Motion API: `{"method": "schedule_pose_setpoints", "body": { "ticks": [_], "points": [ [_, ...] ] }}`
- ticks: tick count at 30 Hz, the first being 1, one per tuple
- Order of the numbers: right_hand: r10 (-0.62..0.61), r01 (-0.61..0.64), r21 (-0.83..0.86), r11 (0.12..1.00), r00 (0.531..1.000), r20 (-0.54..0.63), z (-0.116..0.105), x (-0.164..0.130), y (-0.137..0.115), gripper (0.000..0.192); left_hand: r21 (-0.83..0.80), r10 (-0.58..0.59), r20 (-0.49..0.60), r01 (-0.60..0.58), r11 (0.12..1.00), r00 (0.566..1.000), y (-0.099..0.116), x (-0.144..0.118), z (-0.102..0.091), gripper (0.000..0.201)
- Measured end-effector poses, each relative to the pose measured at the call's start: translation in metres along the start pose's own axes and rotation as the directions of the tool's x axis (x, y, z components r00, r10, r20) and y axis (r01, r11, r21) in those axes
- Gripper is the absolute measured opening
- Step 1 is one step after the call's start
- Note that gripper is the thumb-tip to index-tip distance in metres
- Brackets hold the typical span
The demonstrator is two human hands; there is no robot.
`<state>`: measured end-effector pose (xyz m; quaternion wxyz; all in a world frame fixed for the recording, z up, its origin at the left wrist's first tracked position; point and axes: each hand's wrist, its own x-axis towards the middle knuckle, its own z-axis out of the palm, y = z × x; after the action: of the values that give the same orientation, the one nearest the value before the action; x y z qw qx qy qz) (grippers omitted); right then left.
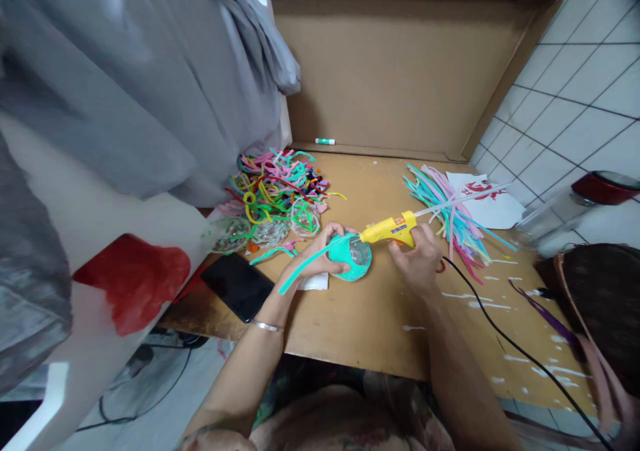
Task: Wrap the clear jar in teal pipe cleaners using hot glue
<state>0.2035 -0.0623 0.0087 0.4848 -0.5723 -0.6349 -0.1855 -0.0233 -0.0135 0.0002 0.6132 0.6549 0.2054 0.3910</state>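
Nearest to the camera, both forearms reach forward from the body over the near edge of the wooden table (350, 344), the left one with a thin bracelet (267, 326) at the wrist. The left hand (320, 254) is bent at the wrist and its fingers are closed around a small round piece (351, 258), clear in the middle with a teal pipe cleaner (305, 264) running along its rim; the free end of this cleaner hangs toward the near left. The piece rests near the middle of the table, partly over a white tissue (315, 281). The right hand (420, 258) is closed around the handle of a yellow glue gun (390, 230), and the nozzle points left, touching or almost touching the rim of the piece. I judge that the step in hand is gluing the cleaner onto the rim; the next move seems to need a small drop of glue and then pressing the cleaner down while the left hand keeps the piece from turning. The black cord (520, 354) of the gun runs to the near right. A black phone (237, 286) lies at the left edge. Farther away, a tangled pile of pipe cleaners (275, 188) is at the left and a bundle of straight ones (450, 218) at the right, and a cardboard wall (400, 71) stands behind.
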Motion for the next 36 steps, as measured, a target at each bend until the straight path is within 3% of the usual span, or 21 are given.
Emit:
{"method": "schedule_pose_setpoints", "body": {
  "ticks": [36],
  "points": [
    [0.019,-0.019,-0.004,1.0,1.0,0.02,0.002,-0.001,0.003,0.008,0.061,0.016,0.013,-0.017,0.998,1.0,-0.001,0.001,-0.002,0.061]
  ]
}}
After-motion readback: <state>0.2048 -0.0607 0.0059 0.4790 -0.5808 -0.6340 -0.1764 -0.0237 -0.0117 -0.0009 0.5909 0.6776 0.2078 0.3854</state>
